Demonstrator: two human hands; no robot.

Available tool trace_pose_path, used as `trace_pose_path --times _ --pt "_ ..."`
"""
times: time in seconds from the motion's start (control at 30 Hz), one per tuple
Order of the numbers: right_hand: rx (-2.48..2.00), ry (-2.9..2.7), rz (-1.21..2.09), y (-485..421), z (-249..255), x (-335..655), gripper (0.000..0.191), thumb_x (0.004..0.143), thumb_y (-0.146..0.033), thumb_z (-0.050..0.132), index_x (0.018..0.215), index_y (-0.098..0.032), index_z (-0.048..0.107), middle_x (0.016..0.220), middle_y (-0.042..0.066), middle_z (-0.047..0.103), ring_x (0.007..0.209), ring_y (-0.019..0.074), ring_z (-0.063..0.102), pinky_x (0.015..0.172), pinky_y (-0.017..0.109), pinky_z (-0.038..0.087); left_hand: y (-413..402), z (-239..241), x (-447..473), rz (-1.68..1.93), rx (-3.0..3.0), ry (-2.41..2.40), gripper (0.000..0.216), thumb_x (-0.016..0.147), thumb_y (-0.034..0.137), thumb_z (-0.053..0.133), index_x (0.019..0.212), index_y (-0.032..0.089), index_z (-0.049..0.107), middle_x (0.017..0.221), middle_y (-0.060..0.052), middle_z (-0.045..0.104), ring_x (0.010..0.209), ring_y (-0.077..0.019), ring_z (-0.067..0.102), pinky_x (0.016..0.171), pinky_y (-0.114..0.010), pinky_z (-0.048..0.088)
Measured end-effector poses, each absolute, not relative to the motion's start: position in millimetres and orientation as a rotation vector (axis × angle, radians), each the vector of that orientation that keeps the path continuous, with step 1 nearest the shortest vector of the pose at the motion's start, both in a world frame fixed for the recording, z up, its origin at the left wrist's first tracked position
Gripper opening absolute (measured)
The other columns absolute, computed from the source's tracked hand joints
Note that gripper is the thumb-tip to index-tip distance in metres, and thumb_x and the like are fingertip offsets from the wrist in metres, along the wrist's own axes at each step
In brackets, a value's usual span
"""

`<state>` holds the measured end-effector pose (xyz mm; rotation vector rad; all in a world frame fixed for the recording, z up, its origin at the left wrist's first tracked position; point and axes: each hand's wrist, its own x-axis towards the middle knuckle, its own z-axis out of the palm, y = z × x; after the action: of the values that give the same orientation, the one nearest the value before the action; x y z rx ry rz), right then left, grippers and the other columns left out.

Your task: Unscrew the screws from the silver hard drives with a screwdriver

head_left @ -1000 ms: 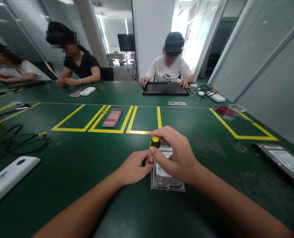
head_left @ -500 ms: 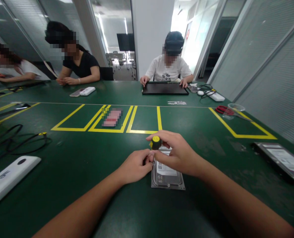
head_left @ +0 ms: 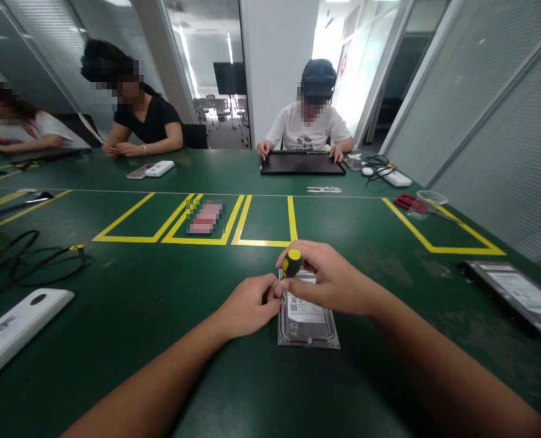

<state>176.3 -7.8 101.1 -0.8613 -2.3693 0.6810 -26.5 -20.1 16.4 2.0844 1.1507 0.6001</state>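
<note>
A silver hard drive [head_left: 309, 331] with a white label lies flat on the green table in front of me. Over its far left part, my right hand [head_left: 327, 274] has thumb and fingers around the black-and-yellow handle of a screwdriver [head_left: 292, 263]. The handle tilts slightly; its shaft and tip are hidden behind my fingers. My left hand [head_left: 255, 304] is closed at the drive's left edge, fingertips pinched right beside my right fingertips. What lies between the left fingertips is hidden.
A second hard drive [head_left: 521, 295] lies at right. Red-handled scissors [head_left: 409, 202] and a clear plastic cup [head_left: 431, 198] sit beyond it. A white device [head_left: 19, 334] and black cable [head_left: 19, 267] are at left. Across the table, a person holds a black panel [head_left: 302, 163].
The screwdriver handle has tipped a little to the right, and my right fingers have shifted with it. My left hand and the hard drive stay in place.
</note>
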Motion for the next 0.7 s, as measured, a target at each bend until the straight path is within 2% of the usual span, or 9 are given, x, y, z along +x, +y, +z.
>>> trace_pose_path --times 0.23,0.4,0.53,0.7 --pt "-0.949 -2.516 0.726 -7 106 179 0.019 0.089 -0.034 0.065 0.093 -0.015 0.066 0.086 0.003 0.059 0.077 0.0132 0.048 0.070 0.026 0.037 -21 17 -26 0.589 2.096 1.145 0.004 0.082 0.018 0.053 0.085 0.019 0.052 0.078 0.002 0.058 0.070 -0.0149 0.053 0.064 -0.026 0.035" --pt "-0.950 -2.516 0.687 -11 116 184 0.027 0.091 -0.041 0.062 0.092 -0.014 0.066 0.084 0.003 0.059 0.074 0.0126 0.048 0.067 0.026 0.036 -20 19 -27 0.587 2.065 1.132 0.005 0.081 0.017 0.050 0.083 0.020 0.046 0.080 0.003 0.057 0.071 -0.0156 0.052 0.065 -0.027 0.036" --pt "-0.976 -2.468 0.585 -21 136 193 0.025 0.091 -0.040 0.063 0.095 -0.015 0.066 0.088 0.003 0.062 0.076 0.0123 0.052 0.068 0.026 0.039 -19 20 -27 0.596 2.043 1.144 0.007 0.079 0.015 0.046 0.082 0.021 0.044 0.077 0.003 0.053 0.071 -0.0159 0.051 0.065 -0.027 0.035" --pt "-1.045 -2.397 0.432 -36 157 206 0.015 0.094 -0.030 0.059 0.103 -0.020 0.066 0.094 0.000 0.067 0.081 0.0121 0.060 0.071 0.024 0.043 -18 18 -27 0.618 2.041 1.159 0.010 0.081 0.013 0.042 0.084 0.021 0.047 0.081 0.002 0.056 0.077 -0.0168 0.054 0.067 -0.028 0.037"
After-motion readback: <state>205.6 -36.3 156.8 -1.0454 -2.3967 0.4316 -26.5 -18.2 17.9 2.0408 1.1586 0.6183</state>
